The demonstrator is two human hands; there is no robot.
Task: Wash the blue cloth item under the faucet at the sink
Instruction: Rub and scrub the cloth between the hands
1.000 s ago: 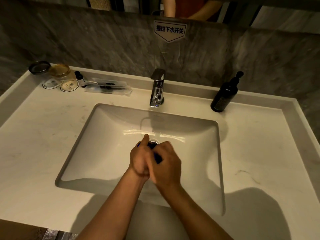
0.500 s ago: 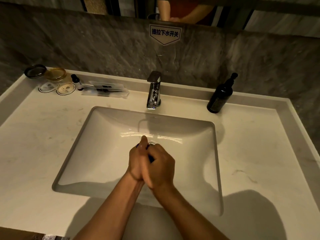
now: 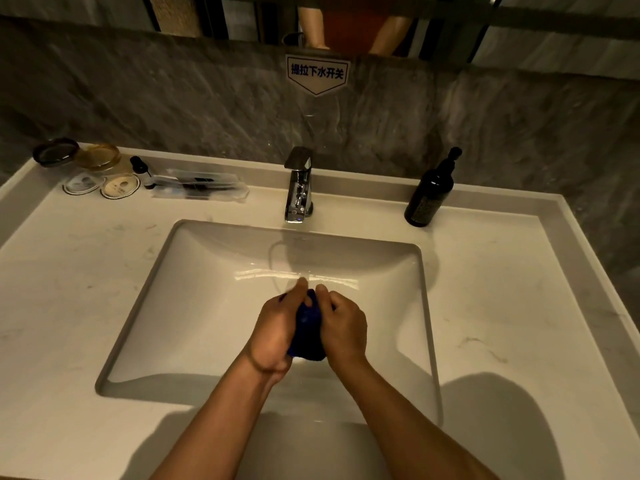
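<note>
Single head-worn view, steeply down and forward, fairly near the sink (image 3: pixel 145 306), apparently wide-angle.

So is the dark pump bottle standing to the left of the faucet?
No, the dark pump bottle stands on the counter to the right of the faucet, near the back wall.

Blue cloth item (image 3: pixel 306 332): dark blue, bunched into a compact wad, pressed between the left hand (image 3: pixel 273 336) and right hand (image 3: pixel 344 329), low over the sink (image 3: pixel 194 306) basin. Faucet (image 3: pixel 298 185): chrome, upright at the sink's back rim, spout pointing toward the cloth. Flow not discernible.
</note>
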